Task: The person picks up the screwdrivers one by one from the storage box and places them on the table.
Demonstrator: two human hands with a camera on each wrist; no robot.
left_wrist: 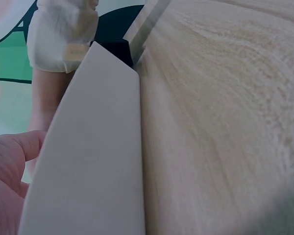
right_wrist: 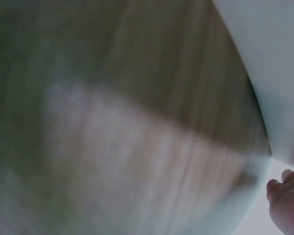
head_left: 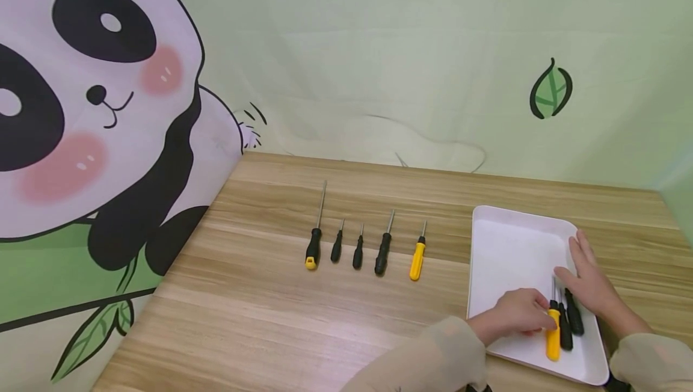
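A white tray [head_left: 509,248] lies on the table, with several screwdrivers near its front right corner. My left hand [head_left: 520,315] reaches in from the left, fingers bent, fingertips on the handle of a yellow screwdriver [head_left: 553,344]. Beside that lie two black screwdrivers, one close to the yellow handle [head_left: 565,332] and one further right [head_left: 574,317]. My right hand [head_left: 592,281] rests along the tray's right rim, fingers straight, thumb over the inside near the shafts. In the left wrist view the tray's outer wall [left_wrist: 93,147] hides part of the left hand [left_wrist: 7,176]. The right wrist view catches only fingertips [right_wrist: 286,196].
Left of the tray stands a row of screwdrivers: a long black-and-yellow one [head_left: 313,248], two short black ones [head_left: 336,248] [head_left: 358,254], a larger black one [head_left: 382,254] and a yellow one [head_left: 417,260]. A panda-print curtain [head_left: 325,79] borders the wooden table [head_left: 271,320].
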